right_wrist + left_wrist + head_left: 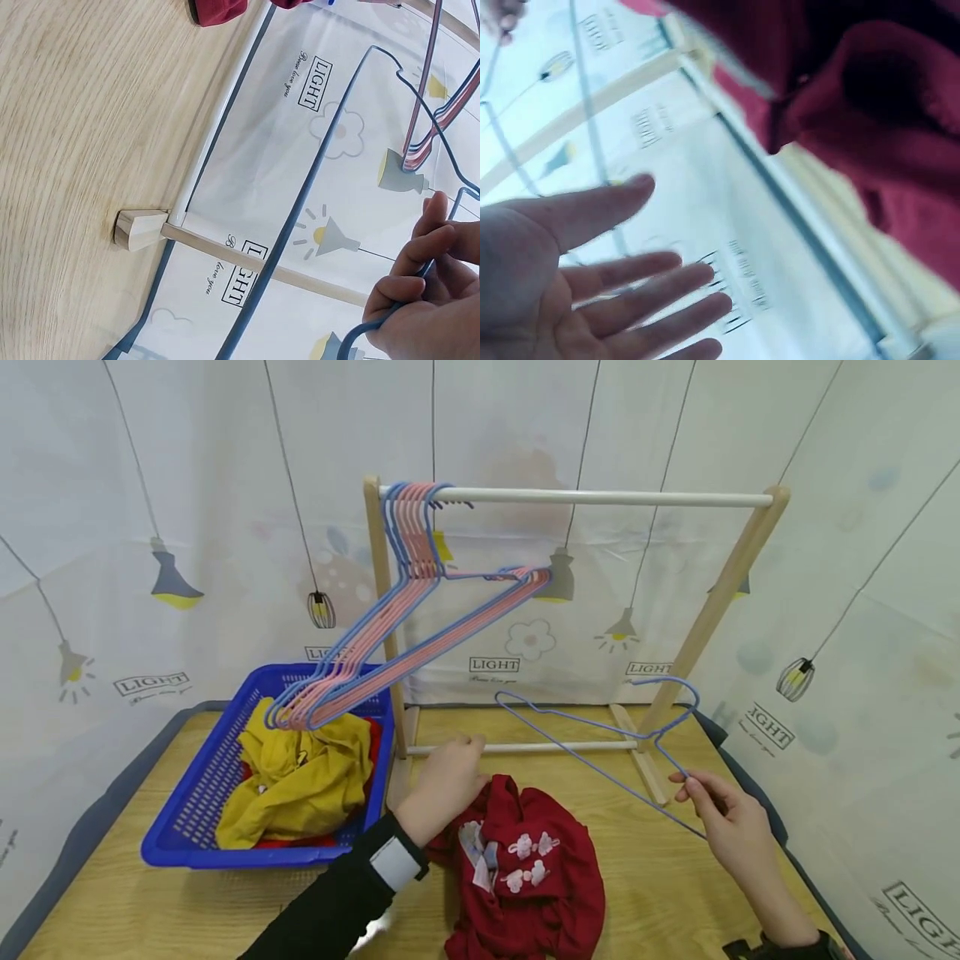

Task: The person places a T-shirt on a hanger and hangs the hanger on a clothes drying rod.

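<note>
My right hand point(731, 818) holds a blue clothes hanger point(585, 720) by one sloping arm, near the shoulder. In the right wrist view the fingers point(409, 259) curl round the hanger's wire point(307, 187). My left hand point(448, 785) is over the top edge of a dark red garment point(555, 868) with pale flower-shaped fastenings. The left wrist view shows that hand point(622, 292) with its fingers spread and straight and its palm bare, the red cloth point(832, 127) close beside it. The garment lies loosely bunched on the table.
A wooden rack with a white rail point(600, 497) stands at the back. Several blue and pink hangers point(416, 543) hang at its left end. Below them, a blue basket point(168, 827) contains a yellow garment point(307, 777) and red cloth. Printed fabric surrounds the wooden table point(97, 902).
</note>
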`<state>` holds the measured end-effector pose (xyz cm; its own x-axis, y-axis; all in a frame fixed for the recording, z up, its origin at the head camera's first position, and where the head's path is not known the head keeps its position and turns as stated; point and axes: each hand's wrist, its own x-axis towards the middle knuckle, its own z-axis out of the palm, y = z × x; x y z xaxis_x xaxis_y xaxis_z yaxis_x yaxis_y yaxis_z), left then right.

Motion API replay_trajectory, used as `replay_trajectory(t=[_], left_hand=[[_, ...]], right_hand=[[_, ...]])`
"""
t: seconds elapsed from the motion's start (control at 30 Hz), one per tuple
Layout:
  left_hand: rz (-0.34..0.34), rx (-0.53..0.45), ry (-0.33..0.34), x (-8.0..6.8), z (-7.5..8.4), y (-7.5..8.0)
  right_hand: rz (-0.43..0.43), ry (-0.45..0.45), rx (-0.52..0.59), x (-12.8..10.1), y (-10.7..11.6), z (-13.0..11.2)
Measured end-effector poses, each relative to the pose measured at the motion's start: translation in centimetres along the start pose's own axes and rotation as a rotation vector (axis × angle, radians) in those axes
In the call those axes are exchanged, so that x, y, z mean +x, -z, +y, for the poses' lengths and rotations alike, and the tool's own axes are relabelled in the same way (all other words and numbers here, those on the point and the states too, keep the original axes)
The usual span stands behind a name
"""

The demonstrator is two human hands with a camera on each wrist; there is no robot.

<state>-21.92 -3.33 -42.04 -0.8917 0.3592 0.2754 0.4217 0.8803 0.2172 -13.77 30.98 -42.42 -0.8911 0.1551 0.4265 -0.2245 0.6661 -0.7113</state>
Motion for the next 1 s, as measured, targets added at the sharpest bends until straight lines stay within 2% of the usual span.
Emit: replay_trajectory(t=[0.1, 0.23, 0.37, 0.53, 0.77, 0.9, 1.0], left_hand=[[-0.140, 0.034, 0.025, 0.8, -0.2, -1.5], [-0.326, 0.109, 0.096, 1.4, -0.2, -3.3], [-0.424, 0.106, 0.127, 1.6, -0.3, -4.6], [-0.460, 0.062, 0.103, 1.4, -0.6, -5.2], [-0.472, 0.024, 0.121, 1.6, -1.2, -5.5], [-0.408, -0.026, 0.079, 1.5, -1.7, -5.6], [-0.353, -0.164, 0.039, 1.4, -2.0, -5.3]], right_hand=[[0.005, -0.004, -0.003, 0.0, -0.1, 0.1], [-0.001, -0.002, 0.012, 0.1, -0.4, 0.1], [-0.020, 0.011, 0.060, 0.1, -0.8, 0.2], [-0.019, 0.010, 0.092, 0.1, -1.1, 0.3], [-0.025, 0.008, 0.088, 0.1, -0.9, 0.2], [-0.021, 0.009, 0.063, 0.1, -0.7, 0.2], [-0.004, 0.001, 0.022, 0.0, -0.4, 0.4]])
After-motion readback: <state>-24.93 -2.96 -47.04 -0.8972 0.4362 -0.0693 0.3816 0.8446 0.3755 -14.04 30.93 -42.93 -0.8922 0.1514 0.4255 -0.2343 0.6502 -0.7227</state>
